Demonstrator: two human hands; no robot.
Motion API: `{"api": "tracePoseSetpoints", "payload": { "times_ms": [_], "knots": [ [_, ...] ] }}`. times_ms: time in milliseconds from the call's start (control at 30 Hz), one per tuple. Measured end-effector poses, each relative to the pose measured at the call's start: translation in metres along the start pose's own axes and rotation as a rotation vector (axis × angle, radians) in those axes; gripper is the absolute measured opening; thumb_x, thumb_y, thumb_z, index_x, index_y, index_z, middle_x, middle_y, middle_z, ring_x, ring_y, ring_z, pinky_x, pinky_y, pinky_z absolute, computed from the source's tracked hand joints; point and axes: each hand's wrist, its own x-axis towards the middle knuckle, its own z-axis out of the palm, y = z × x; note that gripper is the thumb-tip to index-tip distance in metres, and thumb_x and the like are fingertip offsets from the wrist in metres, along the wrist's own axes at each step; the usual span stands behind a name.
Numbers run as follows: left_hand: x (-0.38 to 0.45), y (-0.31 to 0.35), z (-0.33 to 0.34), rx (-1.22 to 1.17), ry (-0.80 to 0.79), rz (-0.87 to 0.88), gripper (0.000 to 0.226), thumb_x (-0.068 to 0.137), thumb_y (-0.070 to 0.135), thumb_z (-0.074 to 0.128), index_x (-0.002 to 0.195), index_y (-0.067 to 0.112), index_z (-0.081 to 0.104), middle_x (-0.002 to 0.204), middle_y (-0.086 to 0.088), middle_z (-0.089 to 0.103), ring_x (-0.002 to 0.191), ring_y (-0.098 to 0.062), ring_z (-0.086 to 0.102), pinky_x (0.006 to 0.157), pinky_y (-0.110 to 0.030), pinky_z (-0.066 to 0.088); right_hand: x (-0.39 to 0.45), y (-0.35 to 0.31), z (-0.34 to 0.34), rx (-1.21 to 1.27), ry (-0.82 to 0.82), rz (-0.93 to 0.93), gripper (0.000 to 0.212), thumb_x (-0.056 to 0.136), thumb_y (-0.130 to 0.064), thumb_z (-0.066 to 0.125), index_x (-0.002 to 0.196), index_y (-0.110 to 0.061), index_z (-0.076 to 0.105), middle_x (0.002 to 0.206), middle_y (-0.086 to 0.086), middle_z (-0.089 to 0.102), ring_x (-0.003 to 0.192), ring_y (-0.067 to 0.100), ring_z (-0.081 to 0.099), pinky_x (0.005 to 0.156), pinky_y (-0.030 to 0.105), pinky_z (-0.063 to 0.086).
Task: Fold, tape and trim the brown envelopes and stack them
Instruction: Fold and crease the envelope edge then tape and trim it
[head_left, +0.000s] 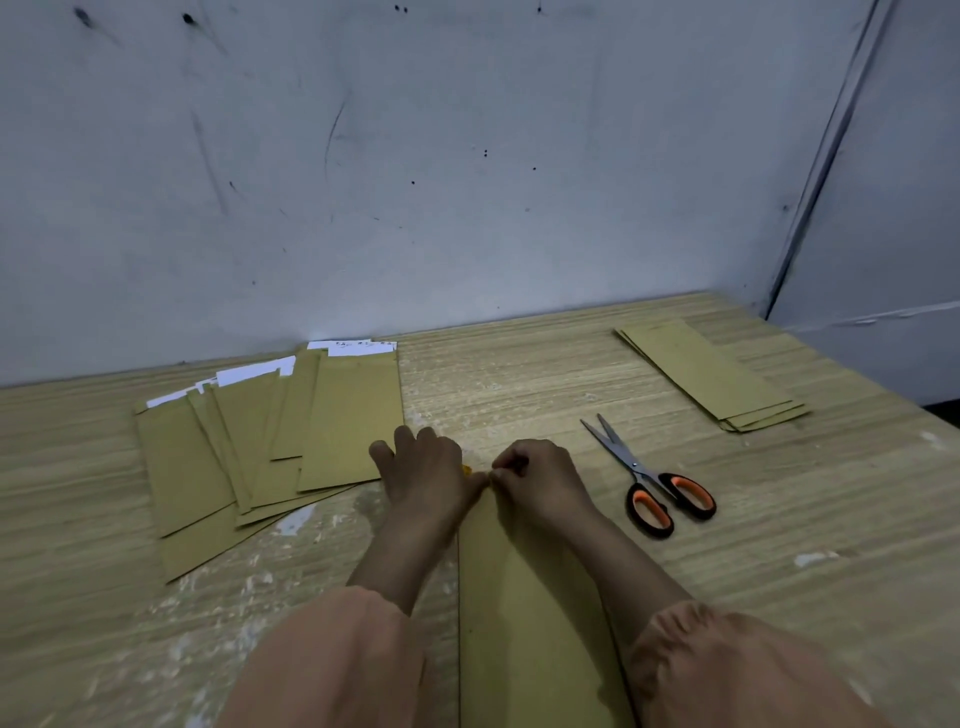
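while both hands meet at the far end of the brown envelope (535, 613) lying lengthwise on the bench (779, 561), the step in hand looks like the taping or fold-sealing of that end, tho it's hard to be sure. right hand (540, 483) has its fingers curled w/ thumb and fingertips pinched together right at the envelope's top edge; whatever it pinches is too small to make out, maybe tape, maybe the flap edge itself. left hand (426, 467) lies just beside that grip on its left, fingers curled down over the bench, thumb side touching the envelope corner; a small yellow-orange bit (466, 470) peeks out between the two hands, poss. a tape roll, can't tell, and can't tell if the left grip actually holds it. scissors (649, 478) lie to the right of the grip, near, blades parted, untouched. left of the grip is a fanned pile of unfinished envelopes (249, 452) w/ white paper sticking out at their far ends; far right and beyond the grip sits the neat finished stack (711, 374). next move, judging by this: press the seal flat along the end, then right hand reaches rightward for the scissors to trim, keeping left hand down so the envelope doesn't skid.
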Motion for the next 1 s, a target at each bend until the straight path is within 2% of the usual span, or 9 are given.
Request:
{"api": "tracePoseSetpoints", "payload": {
  "times_ms": [100, 200, 333, 433, 500, 567, 667, 800, 1000],
  "knots": [
    [-0.002, -0.007, 0.002, -0.013, 0.003, 0.074, 0.050, 0.091, 0.061, 0.037, 0.101, 0.022, 0.067, 0.116, -0.002, 0.051, 0.120, -0.025, 0.034, 0.091, -0.039, 0.024, 0.001, 0.000, -0.002, -0.002, -0.014, 0.014, 0.015, 0.088, -0.017, 0.064, 0.099, -0.008, 0.070, 0.104, 0.005, 0.069, 0.095, 0.012, 0.059, 0.070, 0.015, 0.038],
    [-0.002, -0.013, -0.003, -0.147, -0.042, 0.075, 0.048, 0.097, 0.051, 0.029, 0.086, 0.022, 0.065, 0.110, -0.004, 0.049, 0.115, -0.025, 0.035, 0.086, -0.038, 0.023, 0.002, -0.001, -0.001, -0.011, -0.022, 0.034, 0.015, 0.086, -0.016, 0.066, 0.099, -0.010, 0.071, 0.104, 0.004, 0.069, 0.096, 0.013, 0.061, 0.071, 0.016, 0.038],
    [0.004, -0.023, -0.012, -0.170, -0.108, 0.054, 0.036, 0.094, 0.040, 0.034, 0.066, 0.022, 0.049, 0.090, -0.003, 0.043, 0.099, -0.023, 0.038, 0.070, -0.033, 0.019, 0.004, -0.003, -0.003, -0.002, -0.052, 0.057, 0.015, 0.085, -0.015, 0.067, 0.098, -0.010, 0.072, 0.105, 0.005, 0.070, 0.097, 0.015, 0.062, 0.074, 0.018, 0.041],
    [0.009, -0.027, -0.010, -0.259, -0.127, 0.018, 0.040, 0.090, 0.042, 0.042, 0.056, 0.022, 0.050, 0.084, -0.004, 0.055, 0.098, -0.024, 0.044, 0.064, -0.031, 0.017, 0.005, -0.005, -0.006, 0.023, -0.075, 0.067, 0.015, 0.085, -0.015, 0.067, 0.098, -0.008, 0.073, 0.104, 0.007, 0.070, 0.097, 0.016, 0.063, 0.073, 0.019, 0.042],
    [0.011, -0.026, -0.011, -0.299, -0.131, -0.016, 0.040, 0.089, 0.042, 0.045, 0.055, 0.021, 0.048, 0.075, -0.002, 0.052, 0.095, -0.023, 0.042, 0.062, -0.031, 0.016, 0.006, -0.006, -0.007, 0.035, -0.090, 0.079, 0.015, 0.085, -0.015, 0.067, 0.096, -0.007, 0.073, 0.103, 0.007, 0.070, 0.096, 0.016, 0.063, 0.071, 0.020, 0.042],
    [0.014, -0.024, -0.012, -0.292, -0.143, -0.042, 0.042, 0.088, 0.044, 0.046, 0.054, 0.020, 0.043, 0.069, 0.000, 0.045, 0.093, -0.022, 0.040, 0.066, -0.032, 0.018, 0.007, -0.007, -0.007, 0.038, -0.099, 0.094, 0.015, 0.084, -0.016, 0.069, 0.095, -0.006, 0.074, 0.101, 0.008, 0.071, 0.090, 0.014, 0.063, 0.065, 0.018, 0.042],
    [0.018, -0.021, -0.014, -0.216, -0.157, -0.029, 0.044, 0.088, 0.049, 0.047, 0.054, 0.021, 0.043, 0.068, 0.003, 0.046, 0.092, -0.022, 0.042, 0.072, -0.034, 0.021, 0.010, -0.009, -0.008, 0.026, -0.116, 0.115, 0.016, 0.083, -0.019, 0.071, 0.093, -0.007, 0.074, 0.099, 0.008, 0.072, 0.082, 0.009, 0.059, 0.056, 0.014, 0.039],
    [0.023, -0.017, -0.014, -0.160, -0.174, -0.032, 0.045, 0.084, 0.050, 0.049, 0.051, 0.021, 0.042, 0.068, 0.002, 0.046, 0.096, -0.023, 0.048, 0.075, -0.036, 0.022, 0.014, -0.010, -0.007, 0.016, -0.121, 0.161, 0.015, 0.080, -0.019, 0.073, 0.089, -0.007, 0.074, 0.096, 0.007, 0.072, 0.078, 0.008, 0.057, 0.059, 0.018, 0.042],
    [0.031, -0.028, -0.010, -0.069, -0.194, -0.108, 0.040, 0.080, 0.055, 0.054, 0.061, 0.020, 0.047, 0.069, 0.002, 0.046, 0.087, -0.021, 0.046, 0.079, -0.037, 0.024, 0.017, -0.009, -0.005, 0.015, -0.111, 0.175, 0.015, 0.078, -0.019, 0.075, 0.087, -0.008, 0.075, 0.093, 0.007, 0.072, 0.078, 0.009, 0.059, 0.056, 0.014, 0.042]
  ]
}}
